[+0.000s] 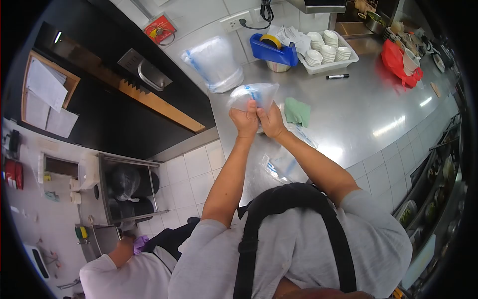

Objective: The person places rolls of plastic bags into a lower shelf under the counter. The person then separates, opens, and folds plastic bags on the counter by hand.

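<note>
With the tape dispenser (pixel 274 52) as landmark, the plastic bag (pixel 254 93) is on its near side, slightly left, over the counter (pixel 348 122). The left hand (pixel 243 118) and right hand (pixel 271 119) both grasp it, thumbs against the film, other fingers mostly hidden. The thin film could tear or slip if the thumbs pull unevenly; any contents cannot be made out. The loose plastic (pixel 280 167), well nearer the person than the dispenser, might catch a forearm and slide over the near edge. The green cloth (pixel 298 111), nearer than the dispenser and slightly right, could be dragged along. Left of the dispenser, the bag pile (pixel 213 62) limits movement; wider room lies right of it, past the marker (pixel 337 76)
</note>
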A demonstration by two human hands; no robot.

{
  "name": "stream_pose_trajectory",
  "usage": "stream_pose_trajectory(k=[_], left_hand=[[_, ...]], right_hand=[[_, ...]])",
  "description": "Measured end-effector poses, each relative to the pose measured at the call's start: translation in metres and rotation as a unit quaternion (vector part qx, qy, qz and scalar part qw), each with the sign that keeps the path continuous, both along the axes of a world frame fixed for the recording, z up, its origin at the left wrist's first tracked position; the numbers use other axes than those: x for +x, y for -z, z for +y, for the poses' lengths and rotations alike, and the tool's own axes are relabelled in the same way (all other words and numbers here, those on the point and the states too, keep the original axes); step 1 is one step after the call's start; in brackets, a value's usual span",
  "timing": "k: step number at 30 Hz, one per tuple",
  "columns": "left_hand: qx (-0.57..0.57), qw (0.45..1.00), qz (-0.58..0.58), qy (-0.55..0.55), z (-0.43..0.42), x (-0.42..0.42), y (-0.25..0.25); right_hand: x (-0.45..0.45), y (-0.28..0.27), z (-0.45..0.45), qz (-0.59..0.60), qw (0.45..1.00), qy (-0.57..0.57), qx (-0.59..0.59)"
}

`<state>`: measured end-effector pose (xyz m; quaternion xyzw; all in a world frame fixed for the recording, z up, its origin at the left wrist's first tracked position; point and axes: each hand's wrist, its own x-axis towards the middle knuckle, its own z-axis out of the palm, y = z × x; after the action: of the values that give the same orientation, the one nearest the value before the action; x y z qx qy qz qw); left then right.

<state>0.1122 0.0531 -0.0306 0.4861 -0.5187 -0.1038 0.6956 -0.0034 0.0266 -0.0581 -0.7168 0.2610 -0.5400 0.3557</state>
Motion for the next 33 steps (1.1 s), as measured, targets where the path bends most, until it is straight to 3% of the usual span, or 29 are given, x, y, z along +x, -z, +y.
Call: stream_pose_trajectory(k=[2, 4, 7, 10, 11, 13, 18, 24, 28, 33], left_hand=[[0.08, 0.996, -0.005, 0.044, 0.013, 0.004, -0.006], [0.212, 0.969, 0.023, 0.126, 0.028, -0.003, -0.041], [0.24, 0.943, 0.037, 0.228, 0.028, 0.009, -0.041], [0.176, 0.972, -0.084, 0.131, 0.017, 0.013, -0.004], [0.207, 0.97, -0.089, 0.095, 0.015, 0.012, -0.001], [0.271, 0.957, -0.097, 0.023, 0.017, 0.004, 0.0], [0.156, 0.983, -0.071, 0.06, 0.01, -0.002, 0.006], [0.199, 0.974, -0.083, 0.073, 0.011, -0.002, 0.0], [0.224, 0.974, -0.023, 0.018, 0.046, -0.004, 0.053], [0.378, 0.914, -0.095, 0.115, 0.122, -0.002, 0.077]], right_hand=[[0.0, 0.032, 0.003, 0.035, 0.997, 0.068, -0.032], [-0.017, 0.023, 0.011, 0.068, 0.998, 0.01, -0.01], [-0.056, -0.012, 0.019, 0.214, 0.976, -0.029, 0.007], [-0.102, -0.035, 0.008, 0.324, 0.944, -0.036, 0.052], [-0.117, -0.034, 0.005, 0.348, 0.934, -0.038, 0.071], [-0.145, -0.022, 0.01, 0.352, 0.931, 0.037, 0.084], [-0.179, 0.0, 0.053, 0.356, 0.921, 0.051, 0.152], [-0.175, 0.015, 0.091, 0.344, 0.925, 0.049, 0.152], [-0.176, 0.014, 0.117, 0.336, 0.924, 0.023, 0.179], [-0.151, 0.032, 0.13, 0.312, 0.944, -0.03, 0.105]])
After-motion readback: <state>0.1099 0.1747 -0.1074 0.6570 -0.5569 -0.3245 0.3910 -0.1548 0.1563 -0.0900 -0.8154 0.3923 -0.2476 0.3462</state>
